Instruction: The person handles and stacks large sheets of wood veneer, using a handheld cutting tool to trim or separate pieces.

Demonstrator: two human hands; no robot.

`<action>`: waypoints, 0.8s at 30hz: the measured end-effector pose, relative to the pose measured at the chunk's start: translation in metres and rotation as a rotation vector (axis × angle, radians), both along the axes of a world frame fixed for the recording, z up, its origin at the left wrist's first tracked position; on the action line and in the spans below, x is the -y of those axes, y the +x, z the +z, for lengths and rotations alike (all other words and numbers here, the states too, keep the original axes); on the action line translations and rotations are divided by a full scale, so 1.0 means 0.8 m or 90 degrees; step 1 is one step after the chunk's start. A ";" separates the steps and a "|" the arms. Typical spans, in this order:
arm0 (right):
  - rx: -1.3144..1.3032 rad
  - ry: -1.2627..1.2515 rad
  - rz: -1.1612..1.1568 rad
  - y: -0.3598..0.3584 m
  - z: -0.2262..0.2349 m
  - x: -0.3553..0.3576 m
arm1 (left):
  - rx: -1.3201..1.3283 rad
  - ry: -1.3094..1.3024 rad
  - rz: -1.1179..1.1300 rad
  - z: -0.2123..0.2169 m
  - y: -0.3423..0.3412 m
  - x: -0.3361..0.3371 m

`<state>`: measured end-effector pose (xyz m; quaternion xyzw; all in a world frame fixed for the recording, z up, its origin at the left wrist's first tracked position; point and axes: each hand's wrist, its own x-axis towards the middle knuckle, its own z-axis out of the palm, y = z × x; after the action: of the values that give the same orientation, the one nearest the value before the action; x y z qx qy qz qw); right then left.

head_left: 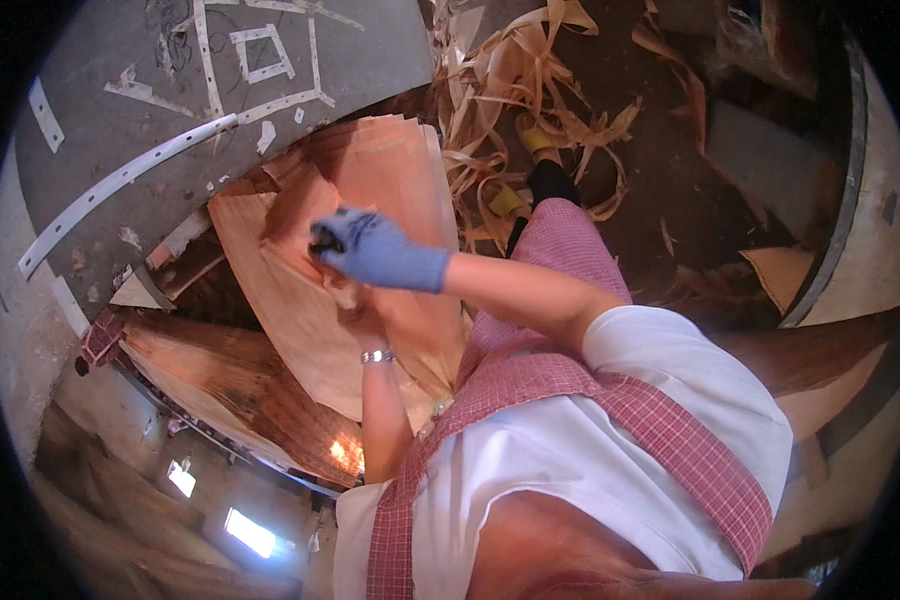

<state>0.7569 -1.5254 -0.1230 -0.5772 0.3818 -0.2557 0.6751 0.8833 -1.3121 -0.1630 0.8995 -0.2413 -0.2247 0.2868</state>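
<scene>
1. Stack of thin wood sheets [410,190]: main item; lies before the person, left of the legs, by the near right edge of the grey surface [370,50]. Sheet edges fanned at the far end; the full support beneath is hidden.
2. Small wood piece [295,213]: darker, uneven, on top of the stack, just left of the gloved hand.
3. Right hand [378,248]: in a blue glove, dark at the tips, over the middle of the stack. Fingers curled inward; cannot tell whether they hold a sheet.
4. Left hand [352,304]: seemingly bare, nearer the person, wearing a metal watch [378,356]; partly covered by the glove and blurred. State of its fingers: cannot tell.
5. Step in hand, as judged: sorting or straightening the upper sheets, both hands at one spot.
6. Next move, as judged: calls for a light, flat hold on one edge, the other hand steadying the stack; sheets this thin look apt to split.
7. Second stack of sheets [220,370]: left and near, browner, apart from both hands.
8. White strip [130,190]: long, curved, holed, on the surface, left.
9. Wood ribbons [510,70]: tangled heap on the floor, far, right of the main stack.
</scene>
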 end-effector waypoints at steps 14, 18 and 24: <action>-0.420 0.059 -0.132 -0.006 -0.142 -0.035 | -0.073 -0.040 0.209 0.164 0.103 -0.028; -0.391 0.038 -0.194 -0.011 -0.127 -0.041 | -0.067 -0.054 0.178 0.149 0.102 -0.032; -0.203 0.175 -0.218 -0.008 -0.114 -0.048 | -0.026 -0.074 0.167 0.136 0.107 -0.038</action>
<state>0.7506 -1.4873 -0.2142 -0.4399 0.6066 -0.2177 0.6254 0.9688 -1.2821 -0.0544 0.9004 -0.1282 -0.1893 0.3701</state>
